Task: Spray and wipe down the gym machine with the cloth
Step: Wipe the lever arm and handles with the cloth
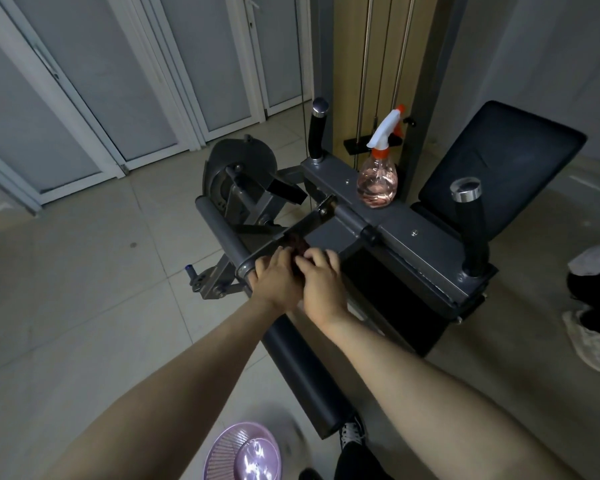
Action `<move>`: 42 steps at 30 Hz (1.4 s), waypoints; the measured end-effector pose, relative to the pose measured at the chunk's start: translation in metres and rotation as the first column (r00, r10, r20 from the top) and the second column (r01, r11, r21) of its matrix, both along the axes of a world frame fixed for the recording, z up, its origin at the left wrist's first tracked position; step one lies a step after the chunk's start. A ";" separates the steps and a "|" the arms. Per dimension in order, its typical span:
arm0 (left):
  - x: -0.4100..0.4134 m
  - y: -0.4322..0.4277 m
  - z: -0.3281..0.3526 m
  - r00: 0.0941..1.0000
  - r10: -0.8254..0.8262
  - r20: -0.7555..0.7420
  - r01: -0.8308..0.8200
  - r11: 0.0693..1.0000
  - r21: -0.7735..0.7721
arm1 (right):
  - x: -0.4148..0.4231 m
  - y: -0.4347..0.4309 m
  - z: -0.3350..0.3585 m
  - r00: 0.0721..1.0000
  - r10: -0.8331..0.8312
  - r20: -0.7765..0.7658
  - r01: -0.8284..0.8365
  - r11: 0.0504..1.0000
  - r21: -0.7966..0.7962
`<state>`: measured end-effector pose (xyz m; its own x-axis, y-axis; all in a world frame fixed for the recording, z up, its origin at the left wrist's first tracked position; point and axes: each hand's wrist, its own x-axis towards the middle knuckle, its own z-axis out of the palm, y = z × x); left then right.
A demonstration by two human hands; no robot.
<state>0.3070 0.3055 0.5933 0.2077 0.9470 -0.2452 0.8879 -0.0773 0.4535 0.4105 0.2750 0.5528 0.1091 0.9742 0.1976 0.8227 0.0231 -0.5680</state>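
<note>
The tiled floor (84, 306) is lying open from seven to eleven o'clock, running up to the white-framed doors (84, 98) at ten and eleven. The gym machine (430, 244) is filling the centre and the two-to-four o'clock side. Its grey crossbeam is lying slantwise and its dark back pad (499, 161) is standing at two, closing that side off. A black roller pad (302, 368) is reaching toward six o'clock between the person's forearms. An upright grip (317, 133) is rising from the beam at twelve and a second grip (471, 230) at three. Another person's pale shoe (586, 341) is resting on the floor at four o'clock, near the machine's base. A lilac slotted basket (229, 455) is sitting at six to seven o'clock beside the left forearm. The spray bottle (378, 181), holding pink liquid, is standing upright on the beam at one o'clock, well apart from the hands. The left hand (278, 278) and right hand (323, 285) are meeting at the centre, with fingers curling around the dark red cloth (297, 244) and pressing it onto the machine's lever arm.
</note>
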 end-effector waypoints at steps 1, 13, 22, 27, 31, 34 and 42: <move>-0.002 0.002 0.000 1.000 0.014 0.011 -0.014 1.000 0.010 | 0.002 -0.003 -0.003 0.998 0.048 -0.029 -0.048 0.999 0.021; 0.014 -0.001 -0.015 0.986 -0.062 -0.153 0.076 0.993 0.086 | 0.057 0.022 -0.010 0.049 -0.489 -0.871 0.466 0.782 -0.414; 0.010 -0.002 -0.021 0.981 -0.074 -0.180 0.092 0.991 0.095 | 0.087 0.045 -0.002 -0.598 -0.201 -0.776 0.450 0.717 -0.532; 0.013 -0.002 -0.019 0.978 -0.081 -0.192 0.098 0.992 0.083 | 0.072 0.043 0.004 -0.465 -0.274 -0.842 0.396 0.786 -0.475; 0.013 -0.002 -0.020 0.977 -0.083 -0.197 0.099 0.993 0.072 | 0.036 0.024 -0.002 -0.396 -0.359 -0.845 0.323 0.807 -0.494; 0.014 -0.003 -0.020 0.981 -0.078 -0.180 0.091 0.994 0.065 | 0.002 -0.005 0.000 -0.247 -0.395 -0.885 0.300 0.837 -0.458; 0.023 0.004 -0.012 0.985 -0.017 -0.172 0.038 0.992 0.122 | 0.039 -0.004 0.020 0.723 -0.226 -0.653 0.383 0.918 0.106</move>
